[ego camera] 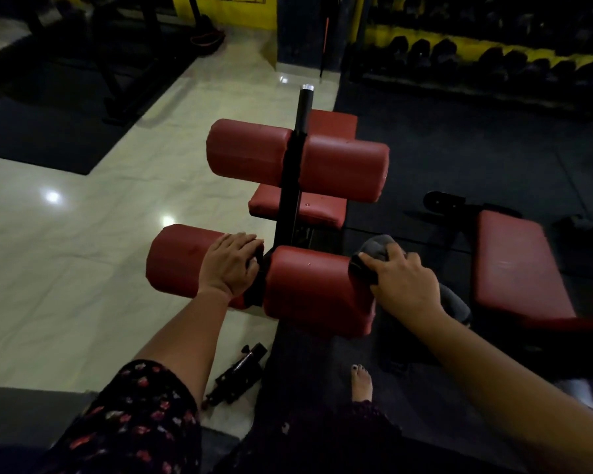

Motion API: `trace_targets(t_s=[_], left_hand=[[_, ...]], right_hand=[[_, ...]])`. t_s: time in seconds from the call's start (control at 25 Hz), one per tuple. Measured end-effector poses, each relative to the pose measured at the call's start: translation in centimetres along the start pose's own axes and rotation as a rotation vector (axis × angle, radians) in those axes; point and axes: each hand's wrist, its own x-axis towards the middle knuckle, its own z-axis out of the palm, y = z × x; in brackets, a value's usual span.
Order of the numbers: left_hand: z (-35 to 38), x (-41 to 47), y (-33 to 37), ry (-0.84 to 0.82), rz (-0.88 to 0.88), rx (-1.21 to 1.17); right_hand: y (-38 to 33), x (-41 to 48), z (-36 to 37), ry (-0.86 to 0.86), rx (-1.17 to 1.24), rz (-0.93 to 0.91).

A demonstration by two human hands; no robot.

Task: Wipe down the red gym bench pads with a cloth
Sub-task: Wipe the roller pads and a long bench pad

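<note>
A red gym bench stands in front of me with two pairs of roller pads on a black post (293, 186). My left hand (228, 265) rests flat on the near left roller pad (175, 258), fingers toward the post. My right hand (403, 280) grips a dark grey cloth (374, 254) against the right end of the near right roller pad (314, 289). The far roller pads (343, 169) sit higher up, with the red seat pad (308, 210) beyond and below them.
A second red bench pad (514, 265) lies to the right on black rubber flooring. A dumbbell rack (493, 59) lines the far right wall. A black clamp-like part (237, 374) lies on the pale tile floor by my bare foot (362, 383).
</note>
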Motion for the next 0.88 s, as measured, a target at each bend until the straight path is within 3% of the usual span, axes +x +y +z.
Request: trace_targets(t_s=[0.32,0.44,0.56,0.76,0.88], left_hand=[[-0.3,0.0,0.0,-0.002,0.004,0.001],[-0.1,0.0,-0.2,0.011,0.023,0.003],[0.1,0.1,-0.1,0.026,0.014,-0.008],[0.2,0.2,0.1,0.041,0.009,-0.022],[0.2,0.2,0.1,0.041,0.015,-0.032]], right_hand=[[-12.0,3.2,-2.0,0.133,0.037,-0.295],[-12.5,2.5,-1.4,0.181,-0.016,-0.382],[-8.5,0.5,0.4,0.226,-0.024,-0.337],[-0.4,-3.5,2.6,0.186,-0.053,-0.080],[0.3,-5.2,3.2,0.247,-0.071,-0.054]])
